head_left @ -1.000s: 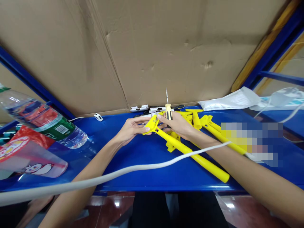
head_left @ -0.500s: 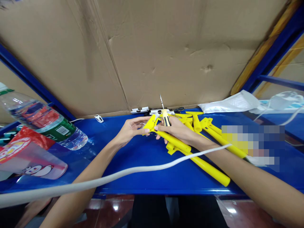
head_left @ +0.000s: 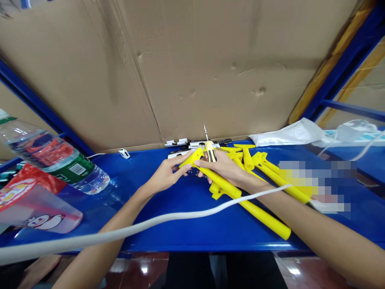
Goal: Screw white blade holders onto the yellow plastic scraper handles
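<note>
From here I see a yellow bracket between the hands, the left hand clamping its plate between thumb and fingers. The right hand, its thumb against the bracket, also grips a screwdriver, tip up; some fingers are hidden. A bottle and cup sit leftward, both cut off, contents unclear. Pixelation masks something rightward.
</note>
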The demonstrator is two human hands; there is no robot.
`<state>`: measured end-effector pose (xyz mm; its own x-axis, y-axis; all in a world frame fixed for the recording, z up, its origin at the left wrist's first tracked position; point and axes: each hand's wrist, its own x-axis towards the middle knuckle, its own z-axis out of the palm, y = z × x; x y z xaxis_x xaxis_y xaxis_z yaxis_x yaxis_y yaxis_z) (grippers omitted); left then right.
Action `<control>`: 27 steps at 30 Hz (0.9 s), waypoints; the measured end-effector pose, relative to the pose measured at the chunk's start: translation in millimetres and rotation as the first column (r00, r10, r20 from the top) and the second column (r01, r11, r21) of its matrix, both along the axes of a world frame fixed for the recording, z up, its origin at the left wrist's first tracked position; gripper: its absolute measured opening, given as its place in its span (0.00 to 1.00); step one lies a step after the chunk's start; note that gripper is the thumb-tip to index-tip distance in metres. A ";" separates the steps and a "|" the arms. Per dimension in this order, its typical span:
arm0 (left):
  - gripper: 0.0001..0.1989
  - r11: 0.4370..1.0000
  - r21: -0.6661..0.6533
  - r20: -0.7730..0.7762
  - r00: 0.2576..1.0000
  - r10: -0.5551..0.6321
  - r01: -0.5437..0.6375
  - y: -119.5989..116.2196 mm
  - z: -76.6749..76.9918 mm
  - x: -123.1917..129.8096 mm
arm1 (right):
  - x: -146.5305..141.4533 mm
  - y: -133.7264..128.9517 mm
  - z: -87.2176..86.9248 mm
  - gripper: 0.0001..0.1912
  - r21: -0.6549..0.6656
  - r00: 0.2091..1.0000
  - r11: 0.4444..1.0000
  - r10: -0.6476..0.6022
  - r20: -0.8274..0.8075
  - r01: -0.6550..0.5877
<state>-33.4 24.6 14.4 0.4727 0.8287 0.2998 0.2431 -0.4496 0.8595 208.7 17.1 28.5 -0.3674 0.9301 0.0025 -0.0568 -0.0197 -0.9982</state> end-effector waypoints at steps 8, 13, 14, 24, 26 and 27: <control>0.35 0.998 0.057 0.020 1.000 0.016 -0.017 -3.0 -0.3 -3.4 | -2.2 -6.5 6.1 0.23 0.042 0.997 0.998 -0.050 0.052 0.048; 0.35 0.999 0.001 0.162 0.986 0.050 -0.051 -5.8 2.2 0.9 | -3.8 -8.1 1.4 0.22 0.124 0.997 0.990 -0.067 0.024 0.063; 0.34 0.999 -0.003 0.178 0.983 0.051 -0.051 -6.1 2.5 1.4 | -4.3 -8.7 0.8 0.22 0.130 0.997 0.989 -0.069 0.020 0.066; 0.29 0.988 0.129 0.180 0.982 0.058 -0.082 -10.2 8.7 2.2 | -9.2 -16.9 0.1 0.22 0.090 0.998 0.994 -0.057 -0.009 0.058; 0.28 0.990 0.119 0.177 0.982 0.059 -0.081 -10.8 9.7 2.8 | -9.7 -17.1 -0.9 0.22 0.050 0.998 0.997 -0.049 -0.045 0.051; 0.28 0.990 0.114 0.178 0.982 0.059 -0.080 -11.0 9.8 3.1 | -9.9 -16.9 -1.6 0.22 0.032 0.997 0.998 -0.048 -0.062 0.050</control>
